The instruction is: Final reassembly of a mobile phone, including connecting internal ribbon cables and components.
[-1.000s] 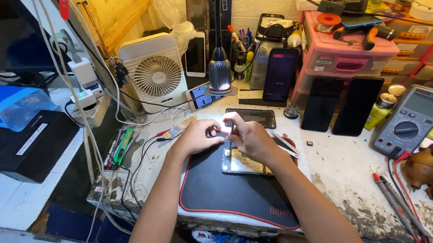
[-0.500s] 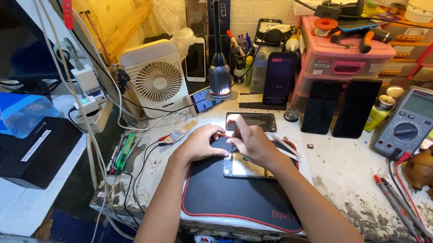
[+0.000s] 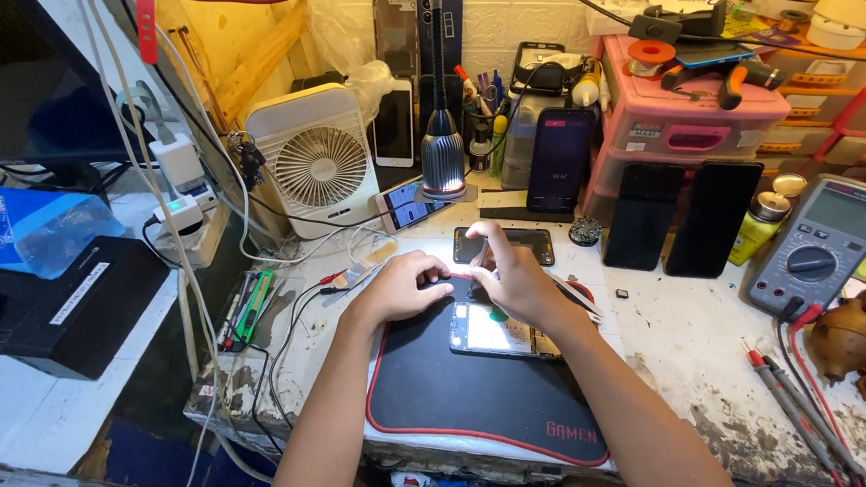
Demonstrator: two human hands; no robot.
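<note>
Black mat [image 3: 463, 402] w/ opened phone [image 3: 489, 332], left hand [image 3: 401, 288] & right hand [image 3: 515, 279] fingertips pinched together above; fan [image 3: 320, 165], multimeter [image 3: 822, 245] nearby.

Up and left of the grip: white desk fan [image 3: 320, 160], gooseneck lamp [image 3: 442, 158] just behind, lit phone [image 3: 406, 204] lying at its base. Right of the grip: two dark phone screens [image 3: 682, 213] leaning on pink storage box [image 3: 691, 115], grey multimeter [image 3: 816, 245], red probes [image 3: 794, 407]. Far left: blue plastic bag [image 3: 21, 229].

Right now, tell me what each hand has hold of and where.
Both hands, left hand and right hand, meet at the top edge of the opened phone; whether either grips anything cannot be told.
</note>
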